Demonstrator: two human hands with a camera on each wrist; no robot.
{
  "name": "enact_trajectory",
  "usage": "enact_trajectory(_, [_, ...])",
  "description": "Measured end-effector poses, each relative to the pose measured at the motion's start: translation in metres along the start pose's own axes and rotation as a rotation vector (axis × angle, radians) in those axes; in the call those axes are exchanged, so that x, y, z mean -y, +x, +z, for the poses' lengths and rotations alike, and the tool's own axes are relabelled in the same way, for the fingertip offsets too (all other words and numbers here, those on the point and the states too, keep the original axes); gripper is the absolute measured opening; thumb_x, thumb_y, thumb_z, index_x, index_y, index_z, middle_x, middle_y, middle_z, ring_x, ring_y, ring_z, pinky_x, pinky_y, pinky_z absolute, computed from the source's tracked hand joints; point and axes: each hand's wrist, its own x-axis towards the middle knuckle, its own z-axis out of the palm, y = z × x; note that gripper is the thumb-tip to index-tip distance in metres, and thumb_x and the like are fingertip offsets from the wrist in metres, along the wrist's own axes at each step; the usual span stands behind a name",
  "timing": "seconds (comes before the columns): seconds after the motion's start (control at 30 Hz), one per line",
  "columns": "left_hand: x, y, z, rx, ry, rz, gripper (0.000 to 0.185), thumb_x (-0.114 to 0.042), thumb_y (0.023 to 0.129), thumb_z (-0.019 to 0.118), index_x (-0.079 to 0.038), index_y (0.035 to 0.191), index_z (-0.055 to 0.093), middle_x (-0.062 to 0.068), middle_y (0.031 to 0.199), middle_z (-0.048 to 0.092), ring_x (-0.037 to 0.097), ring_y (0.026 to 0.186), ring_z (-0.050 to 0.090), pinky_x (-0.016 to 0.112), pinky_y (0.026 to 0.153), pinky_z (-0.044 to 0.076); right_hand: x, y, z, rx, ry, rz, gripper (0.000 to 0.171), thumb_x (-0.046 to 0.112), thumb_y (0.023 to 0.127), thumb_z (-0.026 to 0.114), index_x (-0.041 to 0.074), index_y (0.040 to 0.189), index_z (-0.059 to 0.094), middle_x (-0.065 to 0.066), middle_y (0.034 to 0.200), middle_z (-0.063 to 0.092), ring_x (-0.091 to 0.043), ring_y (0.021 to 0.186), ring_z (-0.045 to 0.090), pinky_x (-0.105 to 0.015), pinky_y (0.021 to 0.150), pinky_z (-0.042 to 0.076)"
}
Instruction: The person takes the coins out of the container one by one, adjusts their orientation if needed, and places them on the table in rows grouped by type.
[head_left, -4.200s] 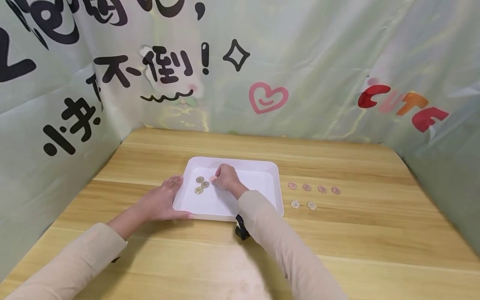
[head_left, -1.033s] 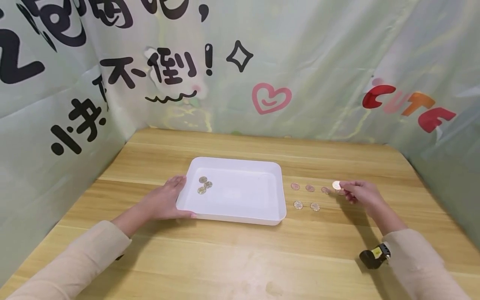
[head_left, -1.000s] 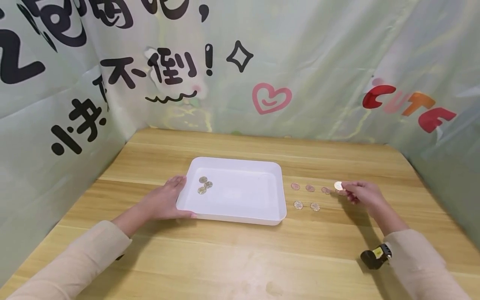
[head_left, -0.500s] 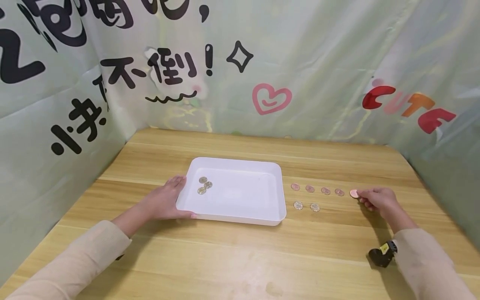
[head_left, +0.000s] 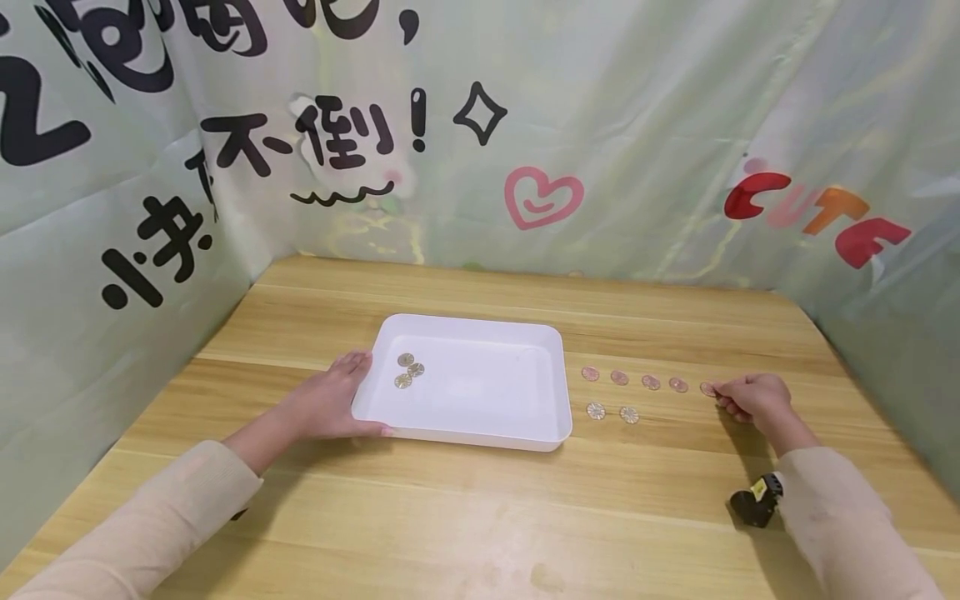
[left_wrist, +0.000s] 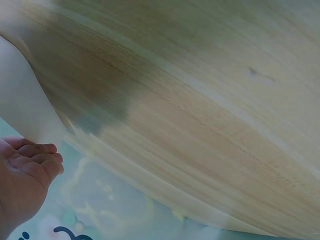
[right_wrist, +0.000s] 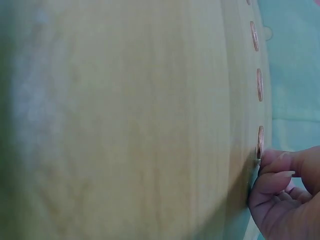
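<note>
— Head view, why hold the tray [head_left: 557, 392]?
— My left hand [head_left: 327, 406] lies flat against it, steadying. My right hand [head_left: 753, 397], fingers curled, touches the end coin [head_left: 707, 388] on the surface [head_left: 675, 483].
— Wrist views?
— Right: fingertips [right_wrist: 270, 159] at that coin [right_wrist: 260, 142], extending the row

backdrop sheet [head_left: 600, 125]: "不倒!" black, centre-left | "CUTE" red-orange, right | other characters cut off

- Table [head_left: 480, 508]: pale wood, planks running left to right.
- Tray [head_left: 480, 433]: white, shallow, left of centre on the table.
- Copper coins [head_left: 650, 382]: row of five, flat on the wood, right of the tray.
- Gold coins [head_left: 612, 412]: pair just in front of that row.
</note>
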Motion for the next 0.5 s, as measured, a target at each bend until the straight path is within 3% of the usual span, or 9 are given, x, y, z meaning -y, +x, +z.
enact_trajectory(0.17, [0.000, -0.001, 0.001, 0.000, 0.002, -0.002, 0.113, -0.067, 0.068, 0.065, 0.014, 0.138, 0.029, 0.029, 0.144, 0.033, 0.046, 0.133, 0.031, 0.054, 0.102, 0.036, 0.004, -0.002, 0.002, -0.035, -0.010, -0.019, 0.023, 0.015, 0.090, 0.054, 0.007, 0.069, 0.060, 0.009, 0.053, 0.055, -0.004, 0.049, 0.048, -0.022, 0.047, 0.045])
enact_trajectory(0.33, [0.001, -0.001, 0.000, -0.002, 0.001, 0.003, 0.113, -0.066, 0.068, 0.065, 0.015, 0.138, 0.028, 0.030, 0.143, 0.033, 0.046, 0.133, 0.031, 0.054, 0.102, 0.036, 0.015, -0.009, 0.010, -0.059, -0.043, -0.169, 0.022, 0.019, 0.093, 0.051, -0.001, 0.085, 0.055, 0.011, 0.057, 0.056, -0.002, 0.052, 0.050, -0.022, 0.049, 0.046])
enact_trajectory(0.5, [0.001, 0.000, 0.000, -0.004, 0.000, 0.009, 0.113, -0.066, 0.068, 0.065, 0.015, 0.138, 0.029, 0.031, 0.143, 0.034, 0.047, 0.132, 0.032, 0.054, 0.103, 0.035, 0.031, -0.018, 0.022, -0.051, -0.011, -0.290, 0.026, 0.022, 0.095, 0.049, -0.004, 0.094, 0.052, 0.013, 0.061, 0.056, -0.001, 0.054, 0.051, -0.023, 0.052, 0.048])
